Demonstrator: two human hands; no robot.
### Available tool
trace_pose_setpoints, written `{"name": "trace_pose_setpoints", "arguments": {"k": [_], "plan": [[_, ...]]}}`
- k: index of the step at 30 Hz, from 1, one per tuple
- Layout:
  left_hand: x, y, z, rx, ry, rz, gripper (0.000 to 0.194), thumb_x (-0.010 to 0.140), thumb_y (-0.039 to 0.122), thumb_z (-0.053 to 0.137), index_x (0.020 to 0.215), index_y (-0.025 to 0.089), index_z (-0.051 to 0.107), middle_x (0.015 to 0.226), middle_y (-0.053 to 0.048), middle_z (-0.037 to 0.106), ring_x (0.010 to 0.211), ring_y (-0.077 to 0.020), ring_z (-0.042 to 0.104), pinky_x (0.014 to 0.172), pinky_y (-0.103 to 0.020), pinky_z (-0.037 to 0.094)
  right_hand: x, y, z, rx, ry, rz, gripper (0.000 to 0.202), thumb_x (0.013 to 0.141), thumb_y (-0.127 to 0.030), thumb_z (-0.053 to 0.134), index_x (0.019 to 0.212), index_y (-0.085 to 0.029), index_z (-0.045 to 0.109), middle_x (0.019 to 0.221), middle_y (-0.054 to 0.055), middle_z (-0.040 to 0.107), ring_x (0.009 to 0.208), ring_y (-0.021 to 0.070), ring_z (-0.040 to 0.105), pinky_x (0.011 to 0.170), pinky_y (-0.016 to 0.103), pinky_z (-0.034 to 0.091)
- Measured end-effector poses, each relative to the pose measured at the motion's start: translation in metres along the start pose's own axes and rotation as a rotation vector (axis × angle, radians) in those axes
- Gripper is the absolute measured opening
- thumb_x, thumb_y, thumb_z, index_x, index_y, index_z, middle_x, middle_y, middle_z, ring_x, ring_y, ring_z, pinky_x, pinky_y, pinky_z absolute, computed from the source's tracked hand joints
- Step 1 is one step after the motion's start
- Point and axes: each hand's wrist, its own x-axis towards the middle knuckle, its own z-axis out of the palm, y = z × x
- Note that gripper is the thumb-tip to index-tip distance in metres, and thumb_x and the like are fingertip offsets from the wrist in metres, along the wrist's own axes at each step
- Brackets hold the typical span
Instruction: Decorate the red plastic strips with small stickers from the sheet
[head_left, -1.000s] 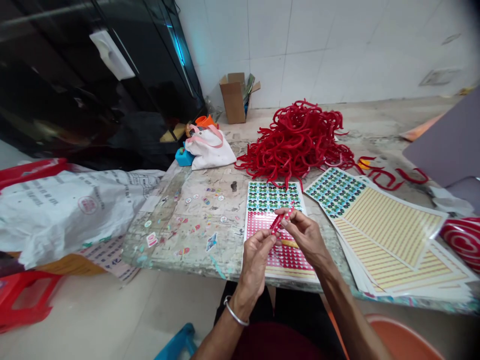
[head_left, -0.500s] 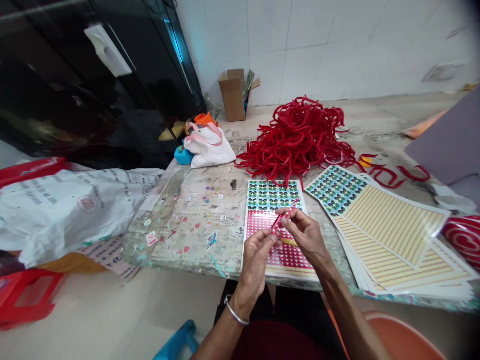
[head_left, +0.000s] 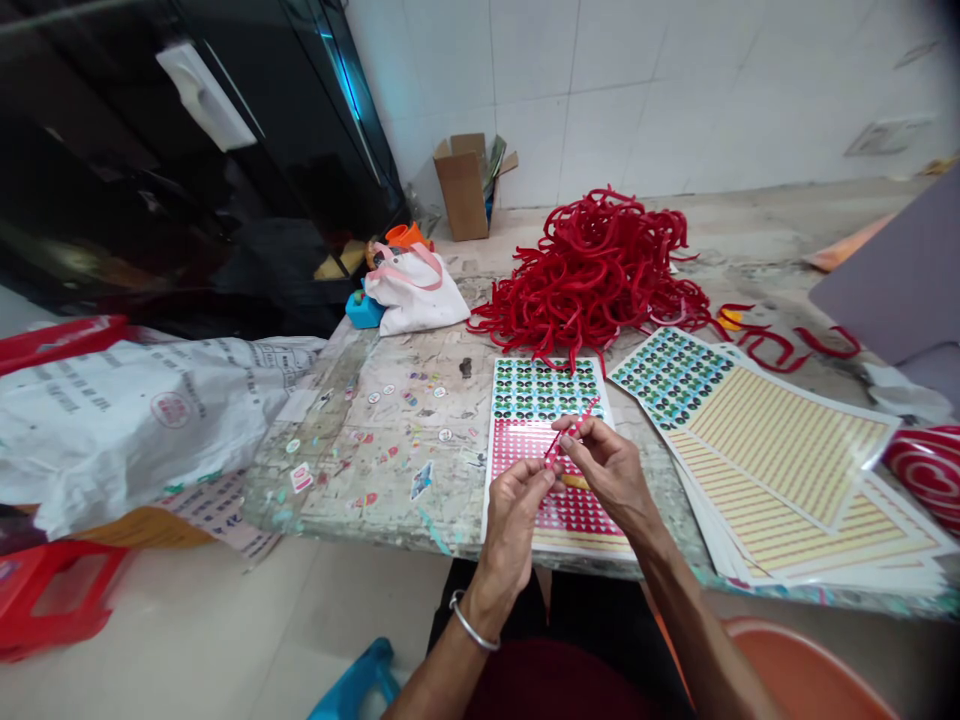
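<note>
My left hand (head_left: 517,510) and my right hand (head_left: 611,470) meet over a sticker sheet (head_left: 544,400) with dark eye stickers on top and red-pink ones below. Between their fingertips they pinch a thin red plastic strip (head_left: 564,438) that slants up to the right. A silver bangle sits on my left wrist. Behind the sheet lies a big tangled heap of the same red strips (head_left: 596,270).
More sticker sheets (head_left: 787,450) with yellow rows are stacked at right. A white cloth bag (head_left: 416,290), a cardboard box (head_left: 461,190) and a red-and-white disc (head_left: 926,465) rest on the worn table (head_left: 375,450). At left lie a white sack (head_left: 135,410) and a red stool (head_left: 52,595).
The hands keep the red strip between them with only small finger shifts; the view has drifted slightly.
</note>
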Motion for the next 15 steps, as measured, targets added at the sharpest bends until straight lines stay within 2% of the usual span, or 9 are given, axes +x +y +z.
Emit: {"name": "trace_pose_setpoints", "arguments": {"k": [15], "plan": [[0.0025,-0.0034,-0.0010,-0.015,0.018,-0.020,0.008,0.075,0.022,0.063,0.078,0.014,0.064,0.077,-0.004,0.066,0.069,-0.0124,0.058,0.077,-0.026,0.040,-0.0004,0.0030,-0.0019,0.011,0.009,-0.015,0.022,0.075,-0.034,0.065,0.071,-0.018,0.050,0.098,0.005,0.057,0.069,0.0111,0.055,0.054,0.022,0.051]]}}
